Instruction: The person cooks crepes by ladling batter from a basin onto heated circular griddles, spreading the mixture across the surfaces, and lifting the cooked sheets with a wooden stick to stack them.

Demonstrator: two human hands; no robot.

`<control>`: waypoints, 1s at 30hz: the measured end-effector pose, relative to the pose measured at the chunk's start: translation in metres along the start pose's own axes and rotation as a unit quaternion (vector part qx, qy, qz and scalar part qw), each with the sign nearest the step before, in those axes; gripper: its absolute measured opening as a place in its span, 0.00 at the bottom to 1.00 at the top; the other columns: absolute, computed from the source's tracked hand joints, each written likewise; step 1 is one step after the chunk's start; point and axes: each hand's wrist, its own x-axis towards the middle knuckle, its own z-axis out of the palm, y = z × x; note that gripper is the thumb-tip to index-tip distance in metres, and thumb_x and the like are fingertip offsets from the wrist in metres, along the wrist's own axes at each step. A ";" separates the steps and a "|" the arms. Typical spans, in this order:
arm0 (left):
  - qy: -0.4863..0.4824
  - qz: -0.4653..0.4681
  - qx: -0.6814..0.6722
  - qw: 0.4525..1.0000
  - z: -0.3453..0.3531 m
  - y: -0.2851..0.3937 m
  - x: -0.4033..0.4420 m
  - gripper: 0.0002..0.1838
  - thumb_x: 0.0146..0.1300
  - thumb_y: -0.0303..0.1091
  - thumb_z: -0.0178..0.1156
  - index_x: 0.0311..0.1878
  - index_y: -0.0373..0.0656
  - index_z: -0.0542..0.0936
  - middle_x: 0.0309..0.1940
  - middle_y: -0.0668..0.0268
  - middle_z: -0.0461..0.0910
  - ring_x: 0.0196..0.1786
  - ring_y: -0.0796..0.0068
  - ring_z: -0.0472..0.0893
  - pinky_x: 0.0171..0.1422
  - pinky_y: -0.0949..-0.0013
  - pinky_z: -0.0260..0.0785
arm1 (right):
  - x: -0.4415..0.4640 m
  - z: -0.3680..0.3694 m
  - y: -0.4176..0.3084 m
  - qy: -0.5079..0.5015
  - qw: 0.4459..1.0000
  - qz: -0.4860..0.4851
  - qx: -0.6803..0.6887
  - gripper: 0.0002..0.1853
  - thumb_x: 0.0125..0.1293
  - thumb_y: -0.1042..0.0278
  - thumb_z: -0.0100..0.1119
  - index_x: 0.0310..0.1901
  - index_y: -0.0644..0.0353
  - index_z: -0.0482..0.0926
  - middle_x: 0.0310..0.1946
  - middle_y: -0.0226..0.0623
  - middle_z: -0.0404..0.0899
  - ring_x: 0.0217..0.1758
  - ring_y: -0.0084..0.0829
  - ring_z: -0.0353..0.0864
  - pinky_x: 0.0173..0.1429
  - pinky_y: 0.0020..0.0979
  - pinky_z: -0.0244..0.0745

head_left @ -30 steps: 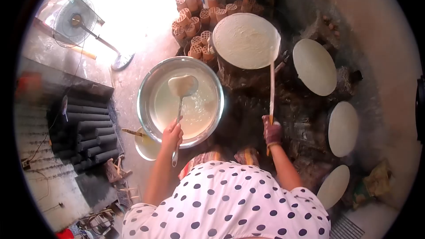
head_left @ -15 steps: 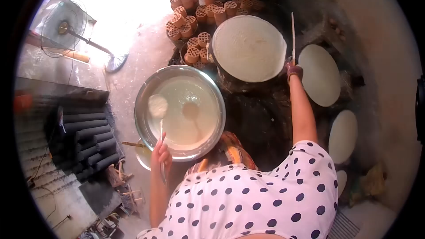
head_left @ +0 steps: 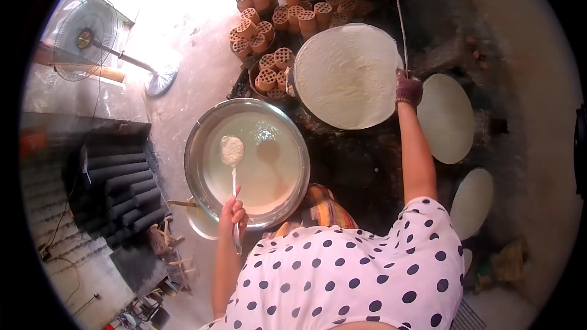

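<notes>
My left hand (head_left: 233, 214) is closed round the handle of a metal ladle (head_left: 232, 151), whose bowl is over the pale liquid in a wide metal basin (head_left: 193, 198). On my right hand (head_left: 409, 87) is a dark red glove. Its fingers are wrapped round a long thin stick (head_left: 400, 18), which points away from me. This hand is at the right edge of a round pan covered by a pale sheet (head_left: 347, 76). A second pale disc (head_left: 446, 119) lies just right of my right forearm.
Perforated clay-coloured cylinders (head_left: 267, 79) stand beyond the basin. Dark cylinders (head_left: 125, 186) are stacked at the left, below a standing fan (head_left: 85, 39). Another pale disc (head_left: 471, 204) lies at the right. Partly under the basin's lower left is a small bowl (head_left: 202, 223).
My right hand has moved forward to the round pan's right edge, and the stick has come off the pale sheet. The ladle has shifted left and lower over the basin.
</notes>
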 end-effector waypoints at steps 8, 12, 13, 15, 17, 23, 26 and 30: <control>-0.116 0.109 -0.032 0.987 0.006 0.037 -0.042 0.22 0.74 0.33 0.38 0.68 0.39 0.60 0.20 0.78 0.62 0.10 0.90 0.58 0.12 0.81 0.51 | 0.006 -0.062 -0.030 -0.069 0.972 -0.003 0.224 0.28 0.48 0.53 0.70 0.40 0.74 0.80 0.34 0.49 0.83 0.34 0.37 0.81 0.44 0.37 0.74; 0.028 0.178 0.303 0.936 0.011 0.060 -0.068 0.22 0.73 0.34 0.43 0.68 0.42 0.61 0.18 0.75 0.60 0.10 0.90 0.55 0.11 0.80 0.46 | 0.005 -0.040 0.052 -0.079 0.941 0.212 0.250 0.27 0.48 0.54 0.73 0.39 0.74 0.80 0.33 0.45 0.83 0.32 0.35 0.79 0.42 0.37 0.75; 0.008 0.143 0.276 0.950 -0.005 0.065 -0.058 0.23 0.72 0.35 0.45 0.68 0.43 0.61 0.18 0.78 0.60 0.12 0.87 0.57 0.13 0.81 0.46 | 0.014 0.002 0.106 -0.030 0.954 0.199 0.221 0.25 0.48 0.54 0.73 0.37 0.71 0.81 0.31 0.44 0.82 0.31 0.35 0.78 0.42 0.37 0.76; -0.041 0.100 0.253 0.961 -0.025 0.070 -0.040 0.22 0.72 0.35 0.44 0.67 0.43 0.61 0.18 0.78 0.60 0.12 0.87 0.57 0.13 0.81 0.47 | -0.008 0.036 0.182 0.015 0.956 0.208 0.208 0.24 0.49 0.54 0.71 0.39 0.68 0.79 0.33 0.44 0.81 0.35 0.36 0.78 0.45 0.38 0.75; -0.087 0.006 0.215 0.973 -0.042 0.066 -0.018 0.20 0.72 0.35 0.44 0.66 0.44 0.63 0.18 0.78 0.58 0.12 0.88 0.56 0.13 0.80 0.47 | -0.129 -0.030 0.151 0.034 0.946 0.251 0.202 0.26 0.48 0.56 0.73 0.41 0.69 0.77 0.31 0.39 0.81 0.29 0.34 0.78 0.37 0.39 0.76; -0.207 -0.193 0.198 0.938 -0.094 0.033 0.063 0.20 0.72 0.36 0.42 0.66 0.47 0.64 0.18 0.79 0.57 0.13 0.88 0.55 0.14 0.81 0.50 | -0.385 -0.153 0.240 0.098 0.712 0.380 0.583 0.12 0.56 0.67 0.66 0.27 0.54 0.69 0.13 0.25 0.67 0.09 0.22 0.64 0.11 0.27 0.54; -0.158 -0.210 0.279 0.924 -0.054 0.001 0.046 0.17 0.72 0.35 0.44 0.62 0.46 0.69 0.17 0.79 0.55 0.13 0.89 0.54 0.12 0.84 0.49 | -0.518 -0.236 0.353 0.186 0.686 0.374 0.595 0.09 0.57 0.66 0.64 0.30 0.54 0.71 0.14 0.25 0.68 0.10 0.21 0.63 0.12 0.25 0.58; -0.213 -0.247 0.347 0.879 -0.024 -0.044 0.024 0.07 0.72 0.32 0.44 0.41 0.45 0.72 0.14 0.79 0.54 0.13 0.90 0.56 0.13 0.86 0.53 | -0.716 -0.418 0.495 0.405 0.764 0.344 0.366 0.08 0.62 0.60 0.58 0.40 0.49 0.73 0.20 0.32 0.73 0.17 0.30 0.70 0.19 0.32 0.65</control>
